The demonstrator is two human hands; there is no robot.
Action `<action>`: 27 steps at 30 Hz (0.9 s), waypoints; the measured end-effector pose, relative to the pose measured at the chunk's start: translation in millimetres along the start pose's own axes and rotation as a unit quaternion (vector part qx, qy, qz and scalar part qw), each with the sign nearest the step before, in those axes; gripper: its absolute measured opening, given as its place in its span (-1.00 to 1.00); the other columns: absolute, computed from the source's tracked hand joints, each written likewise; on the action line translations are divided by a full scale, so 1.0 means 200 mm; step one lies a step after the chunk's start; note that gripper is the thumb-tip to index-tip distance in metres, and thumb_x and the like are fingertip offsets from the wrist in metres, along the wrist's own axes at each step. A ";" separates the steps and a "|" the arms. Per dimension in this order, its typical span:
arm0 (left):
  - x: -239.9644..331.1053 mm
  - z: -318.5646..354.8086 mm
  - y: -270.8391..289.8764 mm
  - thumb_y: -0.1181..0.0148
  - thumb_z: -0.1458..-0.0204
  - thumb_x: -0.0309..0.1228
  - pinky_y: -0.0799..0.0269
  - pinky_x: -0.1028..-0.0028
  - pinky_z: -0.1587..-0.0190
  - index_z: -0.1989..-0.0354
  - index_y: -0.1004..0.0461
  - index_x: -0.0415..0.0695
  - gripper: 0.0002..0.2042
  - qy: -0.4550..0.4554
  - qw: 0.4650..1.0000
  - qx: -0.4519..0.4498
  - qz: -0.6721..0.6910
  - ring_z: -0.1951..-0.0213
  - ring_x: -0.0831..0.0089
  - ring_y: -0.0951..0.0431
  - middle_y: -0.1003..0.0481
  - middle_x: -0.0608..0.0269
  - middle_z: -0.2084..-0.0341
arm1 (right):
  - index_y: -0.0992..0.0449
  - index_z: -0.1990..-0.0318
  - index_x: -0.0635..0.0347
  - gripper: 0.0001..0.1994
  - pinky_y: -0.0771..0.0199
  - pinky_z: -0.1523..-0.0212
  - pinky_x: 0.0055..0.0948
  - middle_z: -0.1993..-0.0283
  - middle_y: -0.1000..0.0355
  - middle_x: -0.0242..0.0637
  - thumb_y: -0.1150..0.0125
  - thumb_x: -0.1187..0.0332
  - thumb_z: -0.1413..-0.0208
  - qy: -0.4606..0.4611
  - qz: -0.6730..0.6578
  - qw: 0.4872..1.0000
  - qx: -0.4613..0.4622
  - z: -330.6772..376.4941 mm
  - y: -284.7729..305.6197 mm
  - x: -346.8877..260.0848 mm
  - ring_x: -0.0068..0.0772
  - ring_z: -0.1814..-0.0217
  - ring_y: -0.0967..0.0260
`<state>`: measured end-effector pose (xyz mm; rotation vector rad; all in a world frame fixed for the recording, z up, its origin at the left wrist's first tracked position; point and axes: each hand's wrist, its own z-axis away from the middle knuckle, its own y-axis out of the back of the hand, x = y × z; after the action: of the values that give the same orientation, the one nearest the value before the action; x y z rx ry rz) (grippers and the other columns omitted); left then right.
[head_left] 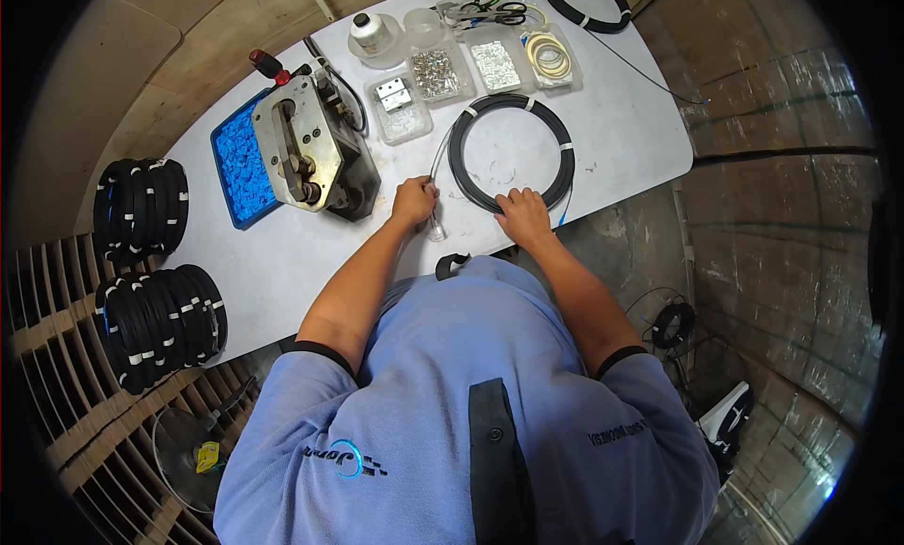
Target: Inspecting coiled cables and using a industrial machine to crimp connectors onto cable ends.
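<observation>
A coil of black cable point(459, 159), bound with white tape, lies on the white table in front of me. My right hand point(524, 216) has its fingers curled over the coil's near edge. From the coil's left side a loose cable end runs to my left hand point(414, 202), whose fingers are pinched closed on it. Just below those fingers stands a small clear container point(437, 232); whether the cable tip is inside it I cannot make out. A blue-tipped end point(562, 219) sticks out beyond the coil near the table's front edge.
Left of the coil stands a metal press machine point(320, 150) beside a blue tray of small blue parts point(247, 168). Plastic boxes of small parts point(439, 74), a white bottle point(371, 34) and another coil point(589, 23) sit farther back. Stacked coils point(160, 324) are at left.
</observation>
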<state>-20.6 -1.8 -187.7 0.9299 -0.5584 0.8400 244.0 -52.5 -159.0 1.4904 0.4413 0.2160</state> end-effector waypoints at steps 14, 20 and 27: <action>-0.04 0.07 -0.07 0.05 -0.26 -0.53 -0.55 0.43 0.39 0.12 -0.50 -0.36 -0.80 0.005 0.995 -0.006 0.098 0.49 0.49 -0.56 -0.59 0.19 0.48 | -0.62 0.23 0.08 -0.70 -0.49 0.08 -0.15 0.19 -0.49 -0.17 -0.39 0.08 -0.01 -0.032 0.007 0.999 -0.037 -0.09 0.04 -0.09 -0.10 0.10 -0.47; -0.02 0.09 -0.08 0.03 -0.25 -0.52 -0.53 0.45 0.40 0.11 -0.52 -0.35 -0.79 0.023 0.993 -0.009 0.112 0.49 0.50 -0.56 -0.59 0.20 0.49 | -0.60 0.21 0.10 -0.67 -0.54 0.12 -0.11 0.19 -0.50 -0.13 -0.34 0.05 -0.06 -0.057 0.001 0.997 -0.056 -0.12 0.01 -0.08 -0.06 0.16 -0.52; 0.00 0.03 -0.03 0.00 -0.26 -0.48 -0.53 0.43 0.38 0.23 -0.56 -0.32 -0.79 -0.004 0.999 -0.022 0.034 0.51 0.51 -0.57 -0.59 0.23 0.52 | -0.59 0.12 0.14 -0.64 -0.58 0.09 -0.08 0.14 -0.53 -0.04 -0.27 0.04 -0.13 -0.104 -0.058 0.984 -0.130 -0.22 0.02 -0.17 0.04 0.13 -0.57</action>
<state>-15.8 -9.4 -186.6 0.8791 -0.6157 0.8813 195.8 -25.1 -150.8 1.2126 0.3163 0.0228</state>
